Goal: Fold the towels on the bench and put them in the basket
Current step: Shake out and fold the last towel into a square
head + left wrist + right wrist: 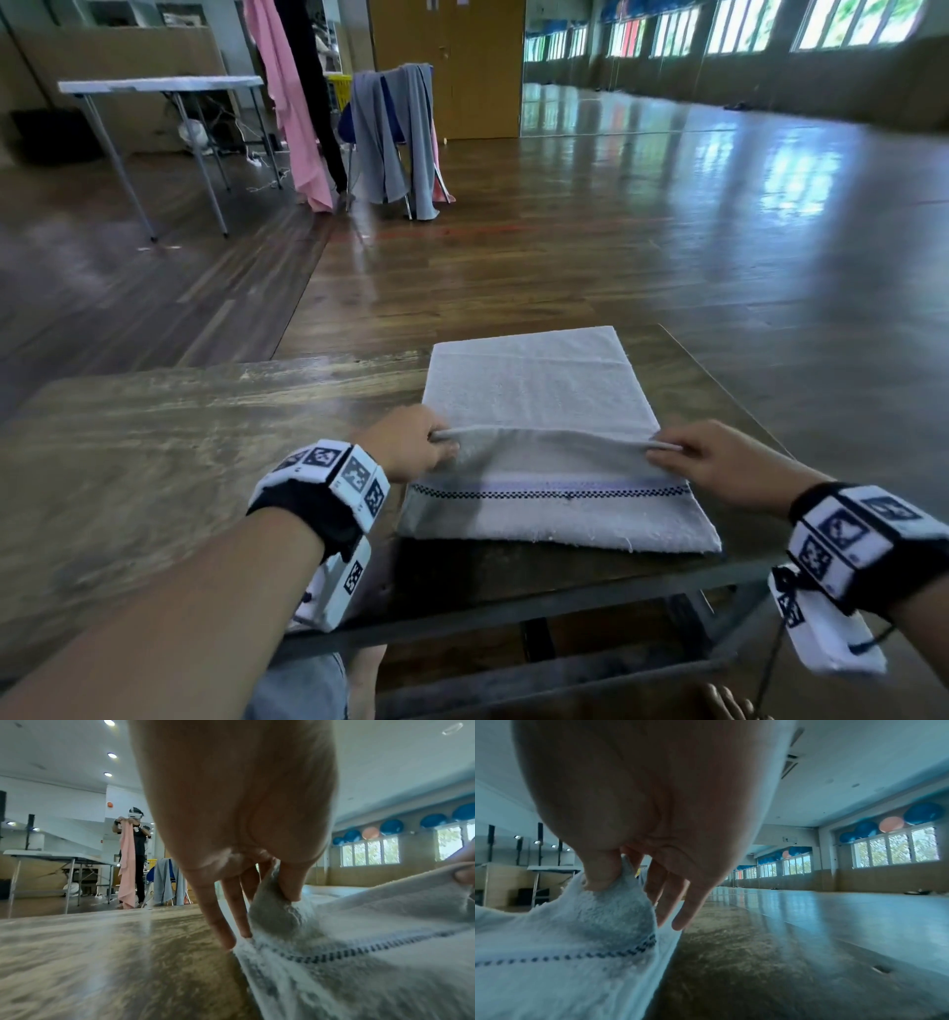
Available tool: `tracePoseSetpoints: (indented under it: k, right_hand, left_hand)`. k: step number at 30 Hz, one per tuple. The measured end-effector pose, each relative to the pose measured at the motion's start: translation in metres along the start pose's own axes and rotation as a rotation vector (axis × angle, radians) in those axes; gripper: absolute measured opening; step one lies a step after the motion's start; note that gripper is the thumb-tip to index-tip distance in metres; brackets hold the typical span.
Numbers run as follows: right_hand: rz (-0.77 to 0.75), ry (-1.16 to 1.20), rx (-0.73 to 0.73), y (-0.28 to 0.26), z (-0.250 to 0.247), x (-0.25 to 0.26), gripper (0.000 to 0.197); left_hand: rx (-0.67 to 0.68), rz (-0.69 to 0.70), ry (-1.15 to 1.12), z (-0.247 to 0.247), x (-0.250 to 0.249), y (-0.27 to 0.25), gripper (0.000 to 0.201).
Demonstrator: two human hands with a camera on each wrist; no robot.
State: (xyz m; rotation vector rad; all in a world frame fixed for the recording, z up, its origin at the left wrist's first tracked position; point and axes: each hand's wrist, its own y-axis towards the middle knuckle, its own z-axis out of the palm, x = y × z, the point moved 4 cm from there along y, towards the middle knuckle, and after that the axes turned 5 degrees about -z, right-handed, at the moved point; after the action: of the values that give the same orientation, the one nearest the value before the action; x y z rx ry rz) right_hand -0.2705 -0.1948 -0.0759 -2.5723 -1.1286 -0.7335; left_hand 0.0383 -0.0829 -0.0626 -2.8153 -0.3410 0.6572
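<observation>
A white towel point(539, 390) with a dark checked stripe lies on the right half of the worn wooden bench point(179, 437). Its near part is lifted into a raised fold. My left hand point(411, 444) pinches the left end of that fold between thumb and fingers, seen close in the left wrist view as towel point(359, 923) under the left hand point(277, 882). My right hand point(719, 462) pinches the right end, with the right hand point(613, 874) gripping the towel point(564, 933) in the right wrist view. No basket is in view.
The bench's near right edge point(744, 570) is close to the towel. Beyond it, a chair draped with grey towels point(395, 139), a white folding table point(159, 85), and a person holding a pink cloth point(127, 858) stand on the wooden floor.
</observation>
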Motion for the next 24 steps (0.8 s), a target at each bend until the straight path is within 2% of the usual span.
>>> tracePoseSetpoints:
  k: [3, 5, 8, 9, 11, 14, 16, 18, 21, 24]
  right_hand:
    - [0.049, -0.111, 0.088, 0.001, 0.006, -0.001, 0.032]
    - [0.082, -0.156, 0.117, 0.002, -0.002, -0.004, 0.033]
    - [0.096, -0.157, 0.251, -0.001, -0.012, -0.009, 0.037]
    - [0.1, -0.157, 0.241, -0.002, -0.014, -0.013, 0.036]
    - [0.109, -0.126, 0.091, -0.003, -0.02, -0.019, 0.035]
    - [0.093, -0.099, -0.216, 0.0, -0.027, -0.018, 0.035]
    - [0.076, -0.086, -0.298, 0.004, -0.026, -0.014, 0.035]
    - [0.063, -0.054, -0.226, 0.009, -0.017, -0.01, 0.033]
    - [0.078, -0.11, 0.026, 0.013, 0.001, -0.008, 0.029]
    - [0.12, -0.167, 0.101, 0.016, -0.002, -0.013, 0.036]
  left_hand:
    - [0.057, -0.037, 0.085, 0.002, -0.004, 0.003, 0.032]
    - [0.137, -0.073, 0.068, -0.002, -0.007, 0.002, 0.031]
    - [0.308, -0.1, 0.012, -0.005, -0.006, -0.002, 0.019]
    - [0.33, -0.11, -0.032, -0.005, -0.004, -0.002, 0.021]
    - [0.268, -0.115, -0.152, -0.008, -0.002, 0.0, 0.026]
    - [-0.015, -0.055, -0.184, -0.022, -0.002, 0.007, 0.026]
    - [-0.145, -0.016, -0.13, -0.025, 0.0, 0.009, 0.032]
    - [-0.129, -0.022, -0.107, -0.018, 0.006, 0.011, 0.036]
    - [-0.025, -0.056, -0.016, -0.007, 0.014, 0.012, 0.033]
    - [0.047, -0.091, 0.011, -0.011, 0.015, 0.014, 0.027]
